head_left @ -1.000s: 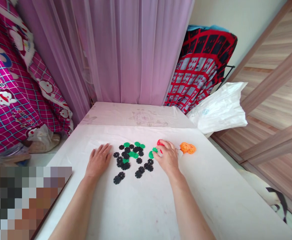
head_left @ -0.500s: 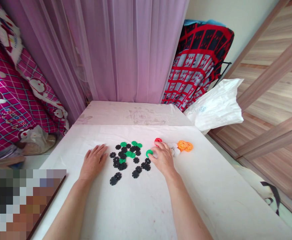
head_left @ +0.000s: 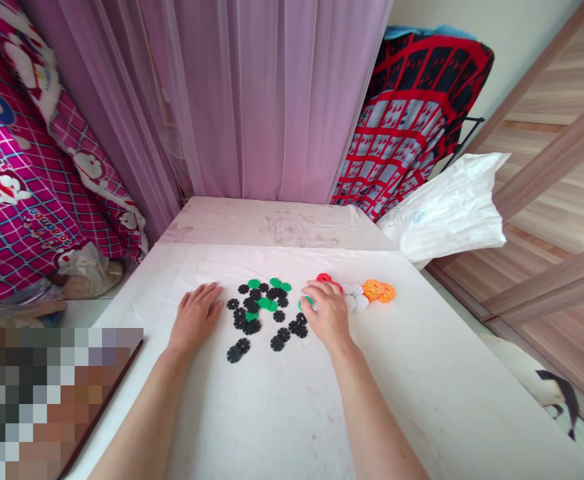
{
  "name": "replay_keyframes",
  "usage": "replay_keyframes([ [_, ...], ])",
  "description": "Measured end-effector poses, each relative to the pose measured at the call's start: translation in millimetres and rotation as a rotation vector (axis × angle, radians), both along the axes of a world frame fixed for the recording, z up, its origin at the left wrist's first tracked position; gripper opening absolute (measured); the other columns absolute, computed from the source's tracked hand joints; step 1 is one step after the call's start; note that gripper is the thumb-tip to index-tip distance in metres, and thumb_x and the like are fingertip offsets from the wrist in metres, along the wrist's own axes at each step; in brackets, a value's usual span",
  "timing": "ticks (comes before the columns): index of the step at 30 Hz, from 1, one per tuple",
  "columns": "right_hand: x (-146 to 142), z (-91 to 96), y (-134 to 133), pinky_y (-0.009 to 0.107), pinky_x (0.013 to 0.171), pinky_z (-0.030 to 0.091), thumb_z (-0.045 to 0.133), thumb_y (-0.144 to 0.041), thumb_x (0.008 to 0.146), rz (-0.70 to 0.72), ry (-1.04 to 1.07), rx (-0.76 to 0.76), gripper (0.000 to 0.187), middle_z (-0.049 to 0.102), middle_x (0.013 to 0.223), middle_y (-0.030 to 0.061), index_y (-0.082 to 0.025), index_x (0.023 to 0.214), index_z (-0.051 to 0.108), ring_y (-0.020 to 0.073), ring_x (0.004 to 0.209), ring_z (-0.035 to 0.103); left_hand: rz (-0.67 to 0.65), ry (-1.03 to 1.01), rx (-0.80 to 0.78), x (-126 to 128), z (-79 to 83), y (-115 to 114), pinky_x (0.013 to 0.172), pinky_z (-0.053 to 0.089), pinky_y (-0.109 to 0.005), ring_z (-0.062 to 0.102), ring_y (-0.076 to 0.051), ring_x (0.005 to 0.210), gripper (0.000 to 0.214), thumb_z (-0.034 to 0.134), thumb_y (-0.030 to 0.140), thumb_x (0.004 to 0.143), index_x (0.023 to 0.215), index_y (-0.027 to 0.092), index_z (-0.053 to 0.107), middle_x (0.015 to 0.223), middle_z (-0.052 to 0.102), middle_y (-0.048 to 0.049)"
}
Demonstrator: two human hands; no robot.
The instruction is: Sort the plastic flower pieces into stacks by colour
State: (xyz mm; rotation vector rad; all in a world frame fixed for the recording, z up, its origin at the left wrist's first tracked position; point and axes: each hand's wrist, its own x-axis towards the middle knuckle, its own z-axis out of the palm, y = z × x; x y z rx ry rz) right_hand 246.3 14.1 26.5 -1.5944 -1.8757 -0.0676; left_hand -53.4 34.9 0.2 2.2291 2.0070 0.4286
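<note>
**My right hand [head_left: 328, 308] over a round green notched plastic disc [head_left: 303, 305]**

My left hand [head_left: 197, 315] lies palm down on the white cloth-covered tabletop [head_left: 262, 413], open, its fingers slightly spread and its thumb pointing toward the loose group of round black notched plastic discs [head_left: 252, 327], without touching them. My right hand is half curled, palm down; my thumb overlaps the green disc, but I cannot tell whether I am pinching it or only covering it. More green discs [head_left: 267, 305] lie among the black ones, between my two hands. Round red notched plastic discs [head_left: 323, 277] show just beyond my right fingers, and to the right of that hand lie translucent white discs [head_left: 358, 297], with bright orange discs [head_left: 379, 291] next to them.

A crumpled white plastic bag [head_left: 447, 213] stands at the tabletop's far right edge; I cannot see what is in it. Beyond the left edge sits a clear plastic bag [head_left: 86, 261], its contents unclear.
</note>
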Motion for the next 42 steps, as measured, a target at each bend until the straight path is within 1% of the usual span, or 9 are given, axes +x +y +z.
replay_keyframes([
  [2, -23, 3.6, -4, 0.031, 0.09, 0.046, 0.054, -0.02, 0.089, 0.104, 0.025, -0.051, 0.022, 0.073, 0.105, 0.0033, -0.026, 0.094, 0.075, 0.02, 0.097, 0.062, -0.004, -0.001, -0.001, 1, 1.4, 0, 0.119, 0.024, -0.048, 0.038, -0.025, 0.144, 0.048, 0.034, 0.039, 0.097, 0.138, 0.024, 0.055, 0.152, 0.048, -0.0032],
  [5, -60, 4.4, -11, 0.027, 0.079, 0.047, 0.055, -0.02, 0.091, 0.21, -0.034, -0.209, 0.022, 0.073, 0.095, 0.0005, -0.029, 0.088, 0.075, 0.0173, 0.089, 0.063, -0.003, 0.0, -0.004, 1, 1.8, -1, 0.119, 0.025, -0.049, 0.038, -0.025, 0.144, 0.048, 0.035, 0.038, 0.097, 0.138, 0.023, 0.056, 0.152, 0.049, -0.0034],
  [7, -78, 1.9, -14, 0.027, 0.078, 0.046, 0.057, -0.024, 0.092, 0.269, -0.091, -0.264, 0.02, 0.071, 0.096, 0.0004, -0.029, 0.087, 0.076, 0.0173, 0.09, 0.061, -0.003, 0.001, 0.005, 1, 0.7, -1, 0.119, 0.026, -0.049, 0.039, -0.026, 0.143, 0.047, 0.035, 0.038, 0.097, 0.137, 0.024, 0.056, 0.151, 0.049, -0.0035],
  [10, -86, -3.5, -16, 0.028, 0.083, 0.046, 0.061, -0.028, 0.091, 0.326, -0.134, -0.282, 0.017, 0.069, 0.103, 0.0012, -0.03, 0.094, 0.077, 0.0182, 0.097, 0.059, -0.009, 0.0, 0.028, 0, -2.2, -1, 0.118, 0.027, -0.049, 0.04, -0.026, 0.143, 0.046, 0.036, 0.038, 0.097, 0.136, 0.025, 0.057, 0.15, 0.05, -0.0037],
  [17, -70, -1.1, -14, 0.026, 0.082, 0.045, 0.056, -0.018, 0.09, 0.183, -0.124, -0.382, 0.022, 0.069, 0.1, 0.0019, -0.026, 0.088, 0.075, 0.0167, 0.096, 0.061, -0.011, -0.02, 0.063, 0, -4.3, -1, 0.117, 0.03, -0.051, 0.043, -0.026, 0.14, 0.044, 0.039, 0.037, 0.097, 0.134, 0.027, 0.059, 0.148, 0.053, -0.0037],
  [21, -73, 3.0, -14, 0.028, 0.081, 0.046, 0.058, -0.027, 0.089, 0.06, -0.153, -0.428, 0.016, 0.068, 0.102, 0.0041, -0.024, 0.095, 0.073, 0.0189, 0.097, 0.062, -0.006, -0.032, 0.034, 2, -0.4, -1, 0.117, 0.029, -0.051, 0.042, -0.026, 0.141, 0.044, 0.039, 0.037, 0.096, 0.134, 0.027, 0.059, 0.148, 0.053, -0.0038],
  [24, -78, 3.8, -14, 0.029, 0.08, 0.046, 0.061, -0.035, 0.088, -0.003, -0.187, -0.447, 0.02, 0.067, 0.104, 0.0063, -0.023, 0.1, 0.071, 0.0212, 0.1, 0.061, -0.001, -0.033, 0.018, 3, 2.1, -1, 0.118, 0.028, -0.052, 0.042, -0.026, 0.141, 0.044, 0.039, 0.036, 0.096, 0.134, 0.025, 0.058, 0.149, 0.052, -0.0042],
  [34, -89, 12.1, -7, 0.029, 0.078, 0.046, 0.063, -0.034, 0.086, -0.041, -0.157, -0.597, 0.021, 0.067, 0.109, 0.0062, -0.024, 0.101, 0.07, 0.0211, 0.104, 0.062, 0.002, -0.031, 0.032, 3, 1.8, -1, 0.117, 0.029, -0.052, 0.043, -0.027, 0.141, 0.043, 0.041, 0.035, 0.096, 0.133, 0.026, 0.059, 0.148, 0.053, -0.0044],
  [42, -88, 9.5, -5, 0.03, 0.08, 0.046, 0.065, -0.035, 0.083, -0.059, -0.118, -0.603, 0.026, 0.067, 0.111, 0.0063, -0.023, 0.105, 0.069, 0.022, 0.107, 0.062, 0.0, -0.03, 0.023, 3, 1.6, -2, 0.118, 0.028, -0.051, 0.042, -0.026, 0.141, 0.045, 0.039, 0.036, 0.097, 0.135, 0.024, 0.058, 0.149, 0.052, -0.005],
])
